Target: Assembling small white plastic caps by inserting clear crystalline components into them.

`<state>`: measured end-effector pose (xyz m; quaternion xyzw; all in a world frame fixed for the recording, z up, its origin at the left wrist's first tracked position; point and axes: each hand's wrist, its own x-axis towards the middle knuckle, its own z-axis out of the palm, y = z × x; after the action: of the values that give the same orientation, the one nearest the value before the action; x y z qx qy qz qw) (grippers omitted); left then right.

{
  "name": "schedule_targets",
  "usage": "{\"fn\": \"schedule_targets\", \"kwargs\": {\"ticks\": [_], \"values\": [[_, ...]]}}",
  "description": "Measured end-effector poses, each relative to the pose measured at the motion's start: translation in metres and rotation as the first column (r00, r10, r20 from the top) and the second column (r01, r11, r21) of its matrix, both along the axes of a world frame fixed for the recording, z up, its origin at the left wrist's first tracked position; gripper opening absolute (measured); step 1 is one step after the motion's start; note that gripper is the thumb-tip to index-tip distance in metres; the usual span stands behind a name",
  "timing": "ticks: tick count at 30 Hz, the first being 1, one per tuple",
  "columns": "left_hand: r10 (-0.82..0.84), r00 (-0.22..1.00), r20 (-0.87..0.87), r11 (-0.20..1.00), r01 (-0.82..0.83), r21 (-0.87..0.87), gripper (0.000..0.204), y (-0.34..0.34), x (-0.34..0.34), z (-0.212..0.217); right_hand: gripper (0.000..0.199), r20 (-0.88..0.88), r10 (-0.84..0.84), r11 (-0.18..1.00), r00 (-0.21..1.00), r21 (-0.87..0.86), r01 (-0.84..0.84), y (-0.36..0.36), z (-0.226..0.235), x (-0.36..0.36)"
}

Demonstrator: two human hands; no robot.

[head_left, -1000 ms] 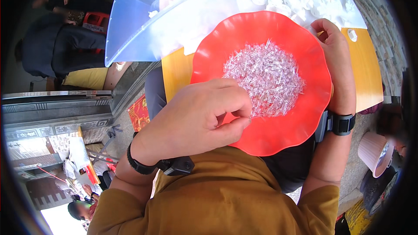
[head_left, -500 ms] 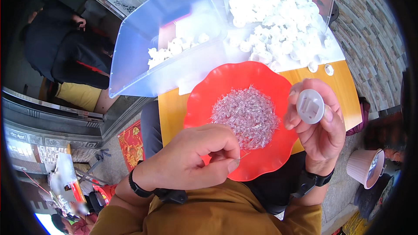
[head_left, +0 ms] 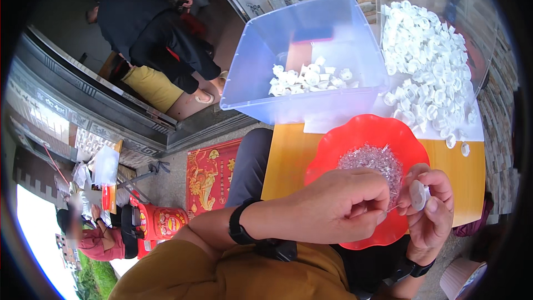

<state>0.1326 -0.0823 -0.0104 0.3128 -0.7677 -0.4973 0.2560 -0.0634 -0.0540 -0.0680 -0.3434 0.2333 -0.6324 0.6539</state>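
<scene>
In my right hand [head_left: 434, 211] is a small white round plastic cap [head_left: 419, 195], held by its edge between thumb and fingers and turned partly sideways. My left hand [head_left: 355, 203] is closed in a pinch just left of it; a thin clear plastic pin showed at these fingertips a moment ago, but now it is hard to see. Both hands are over the near part of a red wavy-rimmed bowl [head_left: 333, 147]. A heap of short clear plastic pins [head_left: 371, 160] lies in the bowl, partly covered by my left hand.
Behind the bowl, a clear bluish bin [head_left: 261, 89] holds some white caps [head_left: 311, 79]. Many more spill from a transparent container [head_left: 427, 61] onto the wooden table [head_left: 288, 161]. One person [head_left: 150, 22] bends in the doorway; another [head_left: 102, 241] sits far left.
The view has swung left, so the table sits farther right. My left hand has come closer to the right one, and the cap has turned from face-on to sideways.
</scene>
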Motion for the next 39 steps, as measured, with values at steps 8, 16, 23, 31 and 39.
{"fn": "schedule_targets", "kwargs": {"ticks": [8,16,23,31,39], "values": [[0.041,0.997,-0.071,0.995,-0.047,-0.084,0.011,0.007,0.011,-0.008,0.024,0.068,0.025,0.990,0.997,0.136,-0.034,0.001,0.002,0.020],[0.158,0.986,-0.063,0.967,-0.167,-0.192,0.014,0.021,0.023,-0.009,0.030,-0.312,-0.173,0.984,0.934,-0.101,0.148,0.017,0.010,0.054],[0.197,0.980,-0.033,0.948,-0.199,-0.249,0.016,0.029,0.022,-0.012,0.024,-0.297,-0.035,0.999,0.954,-0.038,0.025,0.024,0.005,0.052],[0.159,0.987,-0.018,0.969,-0.160,-0.189,0.014,0.029,0.018,-0.015,0.020,-0.358,-0.110,0.994,0.927,-0.046,0.100,0.020,0.003,0.047],[0.111,0.991,-0.080,0.987,-0.120,-0.111,0.011,0.027,0.016,-0.016,0.019,-0.338,-0.063,0.998,0.939,-0.026,0.057,0.021,0.008,0.043]]}}
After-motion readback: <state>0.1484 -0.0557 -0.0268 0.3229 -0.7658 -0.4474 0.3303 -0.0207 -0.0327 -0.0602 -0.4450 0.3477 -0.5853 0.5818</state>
